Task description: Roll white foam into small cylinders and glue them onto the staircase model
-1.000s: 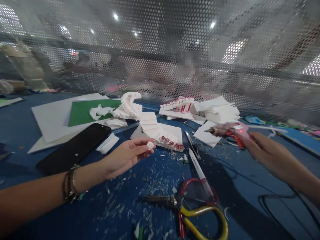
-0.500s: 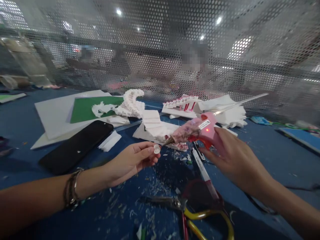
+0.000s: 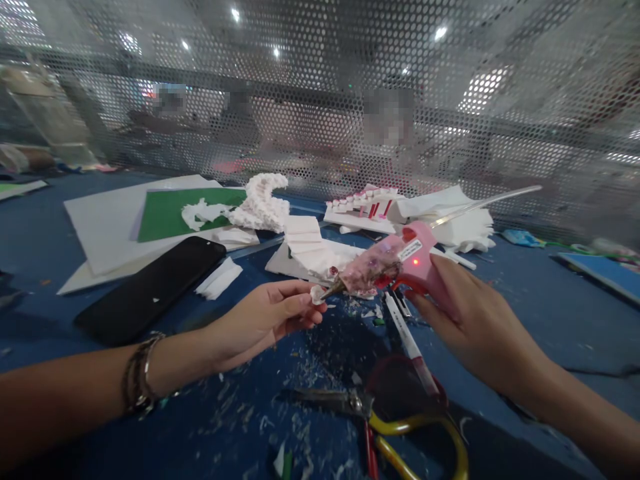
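Observation:
Between the thumb and fingers of my left hand (image 3: 270, 317) is a small white piece (image 3: 317, 295). My right hand (image 3: 475, 313) is wrapped round the handle of a pink glue gun (image 3: 423, 257), which has a red light on its side and a clear glue stick (image 3: 485, 205) out of its back. The gun's dark nozzle (image 3: 333, 289) points left, its tip at the white piece. Just behind the nozzle lies a white folded paper model (image 3: 306, 243) with a small dark red part.
Yellow-handled scissors (image 3: 390, 423) and a white marker (image 3: 404, 330) lie in front among paper scraps. A black phone (image 3: 153, 287), green sheet (image 3: 167, 220) and white textured piece (image 3: 260, 203) are left. Behind stand a white-and-pink model (image 3: 363, 210) and perforated screen (image 3: 320, 80).
The white piece and the glue gun's nozzle have come together, and the piece has turned so its round face shows less. The view has shifted slightly.

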{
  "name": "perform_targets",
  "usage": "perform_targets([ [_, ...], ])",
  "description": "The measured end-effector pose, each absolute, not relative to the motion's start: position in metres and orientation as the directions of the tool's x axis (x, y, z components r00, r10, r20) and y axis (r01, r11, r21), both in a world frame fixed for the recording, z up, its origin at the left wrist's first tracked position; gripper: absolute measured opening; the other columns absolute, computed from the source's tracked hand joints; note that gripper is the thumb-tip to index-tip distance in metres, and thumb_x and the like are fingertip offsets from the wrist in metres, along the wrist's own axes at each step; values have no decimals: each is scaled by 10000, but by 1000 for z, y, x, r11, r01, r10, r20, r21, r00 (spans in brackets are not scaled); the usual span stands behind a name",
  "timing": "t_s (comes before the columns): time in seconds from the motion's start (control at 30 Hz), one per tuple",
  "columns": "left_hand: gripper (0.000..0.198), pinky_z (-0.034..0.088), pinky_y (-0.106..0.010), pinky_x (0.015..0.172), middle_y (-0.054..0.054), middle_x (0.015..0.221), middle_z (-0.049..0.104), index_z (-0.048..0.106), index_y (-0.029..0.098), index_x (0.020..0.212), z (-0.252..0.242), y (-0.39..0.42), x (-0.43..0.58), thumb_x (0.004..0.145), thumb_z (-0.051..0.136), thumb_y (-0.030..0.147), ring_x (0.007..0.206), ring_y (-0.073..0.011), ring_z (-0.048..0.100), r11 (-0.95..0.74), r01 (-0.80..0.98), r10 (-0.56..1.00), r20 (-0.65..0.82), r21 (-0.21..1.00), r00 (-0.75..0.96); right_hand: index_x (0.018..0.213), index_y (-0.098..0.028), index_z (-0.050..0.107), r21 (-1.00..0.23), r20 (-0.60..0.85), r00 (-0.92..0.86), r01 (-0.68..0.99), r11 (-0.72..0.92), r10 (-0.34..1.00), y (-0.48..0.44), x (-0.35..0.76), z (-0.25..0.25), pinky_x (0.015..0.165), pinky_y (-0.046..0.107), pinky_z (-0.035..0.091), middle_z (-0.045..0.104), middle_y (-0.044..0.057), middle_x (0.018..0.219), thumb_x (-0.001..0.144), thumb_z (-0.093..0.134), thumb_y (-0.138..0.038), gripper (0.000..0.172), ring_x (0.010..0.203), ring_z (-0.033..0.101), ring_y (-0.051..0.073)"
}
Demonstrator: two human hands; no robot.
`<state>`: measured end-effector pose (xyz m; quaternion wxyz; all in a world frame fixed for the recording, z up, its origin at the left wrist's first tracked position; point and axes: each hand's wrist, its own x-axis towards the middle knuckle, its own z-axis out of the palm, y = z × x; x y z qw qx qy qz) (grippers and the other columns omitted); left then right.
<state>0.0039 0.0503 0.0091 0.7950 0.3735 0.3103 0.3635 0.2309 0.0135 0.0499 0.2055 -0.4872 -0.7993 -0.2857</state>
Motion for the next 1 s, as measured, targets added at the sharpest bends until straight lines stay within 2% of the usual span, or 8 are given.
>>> perform_targets([
  [0.3,120,436,-119,558,9,611,622,666,129,651,12,50,4,592,732,209,550,-41,537,450,-327,794,-206,831,572,935,-58,513,296,625,-432,902,314,650,16,232,48,465,309,448,623,167,712,892,211,-399,457,625,597,228],
  [0.47,104,426,-121,564,8,625,607,657,126,659,13,51,2,627,705,213,559,-38,513,434,-295,791,-203,851,577,903,-76,515,303,614,-439,899,317,656,15,231,50,428,291,420,592,123,629,893,207,-390,440,548,566,203],
  [0.63,114,410,-110,536,9,614,585,648,122,662,18,50,1,638,697,222,549,-37,499,402,-275,805,-194,873,561,870,-95,511,278,628,-423,906,320,653,13,230,52,412,280,409,568,96,590,890,242,-364,380,504,542,187],
  [0.83,94,400,-99,522,8,623,578,656,123,675,24,47,1,675,666,216,549,-34,488,385,-258,792,-173,886,586,888,-54,516,298,654,-429,903,310,623,11,230,57,435,308,422,579,135,627,878,277,-311,351,551,561,218],
  [1.0,95,401,-105,511,2,621,580,650,115,657,27,45,1,649,686,203,537,-37,485,389,-277,797,-170,879,580,891,-95,510,247,642,-370,929,276,672,8,231,59,423,309,395,566,118,623,858,295,-306,303,577,564,232],
])
